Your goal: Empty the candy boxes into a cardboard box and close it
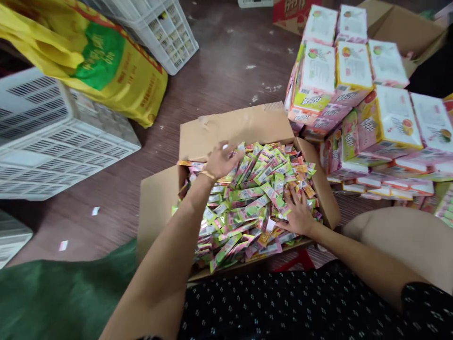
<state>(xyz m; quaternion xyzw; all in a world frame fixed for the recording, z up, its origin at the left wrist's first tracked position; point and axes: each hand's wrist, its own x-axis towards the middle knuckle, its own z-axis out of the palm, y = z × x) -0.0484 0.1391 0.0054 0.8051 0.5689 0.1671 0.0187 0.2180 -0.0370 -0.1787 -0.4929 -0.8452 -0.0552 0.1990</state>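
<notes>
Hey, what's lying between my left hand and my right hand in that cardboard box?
In the head view, only loose candy packets fill the stretch between the left hand and the right hand, heaped inside the cardboard box.

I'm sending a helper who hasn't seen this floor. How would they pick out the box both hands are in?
Start at the tall stack of pink and yellow cartons; just left of it sits an open brown cardboard box. The left hand and right hand rest on its small sachets. Only this box brims with loose green, pink and orange packets.
</notes>
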